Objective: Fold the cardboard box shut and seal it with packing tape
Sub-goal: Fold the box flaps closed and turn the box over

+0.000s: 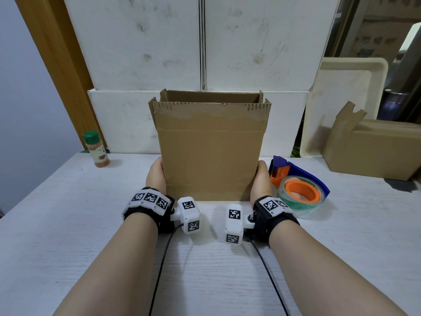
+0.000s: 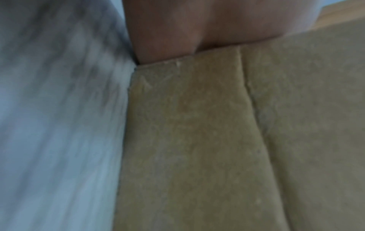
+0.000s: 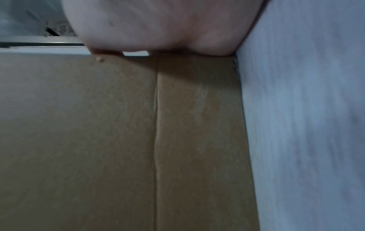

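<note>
Cardboard box (image 1: 210,156) upright, flaps skyward

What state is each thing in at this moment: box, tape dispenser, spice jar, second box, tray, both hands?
cardboard box: upright on the table, top flaps up, unsealed.
tape dispenser: on the table right of the box, untouched.
spice jar: upright, green cap on.
second box: at far right, one flap raised.
tray: leaning upright against the wall.
left hand: pressed against the box's left side.
right hand: pressed against its right side.
</note>
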A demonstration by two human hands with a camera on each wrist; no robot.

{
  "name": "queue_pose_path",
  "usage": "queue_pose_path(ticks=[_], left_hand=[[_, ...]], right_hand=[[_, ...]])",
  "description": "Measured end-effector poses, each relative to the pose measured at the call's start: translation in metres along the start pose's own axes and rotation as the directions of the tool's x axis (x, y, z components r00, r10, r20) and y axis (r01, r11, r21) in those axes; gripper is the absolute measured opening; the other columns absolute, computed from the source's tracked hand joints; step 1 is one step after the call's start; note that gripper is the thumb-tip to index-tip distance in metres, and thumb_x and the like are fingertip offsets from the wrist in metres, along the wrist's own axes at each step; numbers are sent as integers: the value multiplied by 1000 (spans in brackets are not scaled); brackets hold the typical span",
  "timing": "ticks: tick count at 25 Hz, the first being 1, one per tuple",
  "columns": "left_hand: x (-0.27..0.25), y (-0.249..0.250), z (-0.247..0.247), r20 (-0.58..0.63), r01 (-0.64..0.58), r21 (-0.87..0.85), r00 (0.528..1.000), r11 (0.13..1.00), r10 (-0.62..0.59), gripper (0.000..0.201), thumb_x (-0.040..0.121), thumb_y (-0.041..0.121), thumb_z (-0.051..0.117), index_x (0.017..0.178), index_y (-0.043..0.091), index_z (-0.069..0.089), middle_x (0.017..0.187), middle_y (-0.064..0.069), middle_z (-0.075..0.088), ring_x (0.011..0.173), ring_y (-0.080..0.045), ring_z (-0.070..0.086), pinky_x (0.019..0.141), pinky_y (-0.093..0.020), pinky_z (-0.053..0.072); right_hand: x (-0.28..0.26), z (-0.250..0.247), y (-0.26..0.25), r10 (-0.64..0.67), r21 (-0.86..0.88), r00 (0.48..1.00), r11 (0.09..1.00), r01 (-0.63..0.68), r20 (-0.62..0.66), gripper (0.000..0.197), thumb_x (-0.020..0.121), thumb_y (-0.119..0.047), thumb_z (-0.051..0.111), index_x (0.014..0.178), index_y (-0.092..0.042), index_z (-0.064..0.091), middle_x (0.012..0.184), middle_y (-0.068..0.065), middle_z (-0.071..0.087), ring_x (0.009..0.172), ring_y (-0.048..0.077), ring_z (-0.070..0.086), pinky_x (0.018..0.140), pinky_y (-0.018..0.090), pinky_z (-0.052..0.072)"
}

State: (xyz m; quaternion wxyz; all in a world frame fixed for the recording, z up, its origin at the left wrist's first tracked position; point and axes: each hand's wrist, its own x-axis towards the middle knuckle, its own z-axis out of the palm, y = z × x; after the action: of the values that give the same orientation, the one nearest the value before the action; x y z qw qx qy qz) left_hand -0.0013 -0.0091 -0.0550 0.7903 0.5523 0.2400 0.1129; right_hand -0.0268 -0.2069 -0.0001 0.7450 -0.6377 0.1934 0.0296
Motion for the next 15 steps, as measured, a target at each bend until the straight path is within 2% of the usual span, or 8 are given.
queue_pose_path(ticks=[1, 3, 6, 9, 10, 13, 15], left_hand=[[1, -1, 0, 10, 4, -1, 1000, 1000, -4, 28, 79, 26, 49, 52, 21, 46, 51, 3, 47, 49, -20, 43, 54, -25, 40], [3, -1, 0, 36, 12, -26, 999, 1000, -11, 30, 83, 24, 47, 53, 21, 47, 50, 3, 48, 45, -19, 44, 52, -24, 41], [7, -4, 0, 72, 23, -46, 997, 999, -20, 23, 81, 26, 47, 58, 23, 48, 60, 2, 48, 55, -20, 44, 57, -27, 40], [8, -4, 0, 56, 25, -66, 998, 998, -21, 29, 83, 25, 47, 54, 22, 46, 55, 3, 46, 50, -19, 43, 55, -25, 39], [8, -4, 1, 61, 31, -81, 998, 996, -26, 32, 84, 25, 47, 52, 22, 46, 52, 4, 45, 47, -19, 42, 53, -24, 38], [6, -3, 2, 70, 32, -93, 997, 995, -26, 35, 85, 25, 46, 50, 22, 45, 45, 6, 45, 42, -17, 42, 51, -23, 38], [7, -4, 2, 72, 40, -103, 997, 994, -33, 35, 85, 24, 46, 50, 22, 41, 45, 6, 42, 42, -16, 38, 49, -22, 35]], right_hand=[[-1, 1, 0, -4, -2, 1000, 1000, 4, -7, 45, 98, -23, 41, 54, -16, 36, 33, -8, 46, 52, 12, 36, 45, 16, 35], [-1, 1, 0, -20, 12, 1000, 1000, 20, -4, 44, 99, -24, 41, 55, -17, 39, 45, -4, 49, 54, 11, 38, 51, 19, 29], [-1, 4, 1, -53, 89, 999, 995, 53, 3, 42, 99, -26, 44, 57, -21, 45, 35, -11, 54, 61, 9, 45, 57, 14, 32], [3, 9, 5, -22, 137, 999, 990, 17, 38, 38, 98, -35, 44, 63, -24, 55, 40, -13, 61, 78, 18, 55, 63, 17, 39], [3, 9, 5, -9, 126, 999, 992, 4, 36, 37, 97, -35, 45, 63, -24, 54, 41, -13, 61, 75, 17, 55, 62, 16, 38], [-5, 6, -1, 12, 105, 1000, 994, -13, 6, 37, 98, -31, 47, 61, -23, 46, 52, -10, 54, 60, 4, 45, 55, 14, 32], [-10, 4, -4, 1, 110, 1000, 994, -1, 1, 39, 98, -28, 46, 60, -23, 42, 61, -10, 46, 58, 1, 40, 60, 20, 34]])
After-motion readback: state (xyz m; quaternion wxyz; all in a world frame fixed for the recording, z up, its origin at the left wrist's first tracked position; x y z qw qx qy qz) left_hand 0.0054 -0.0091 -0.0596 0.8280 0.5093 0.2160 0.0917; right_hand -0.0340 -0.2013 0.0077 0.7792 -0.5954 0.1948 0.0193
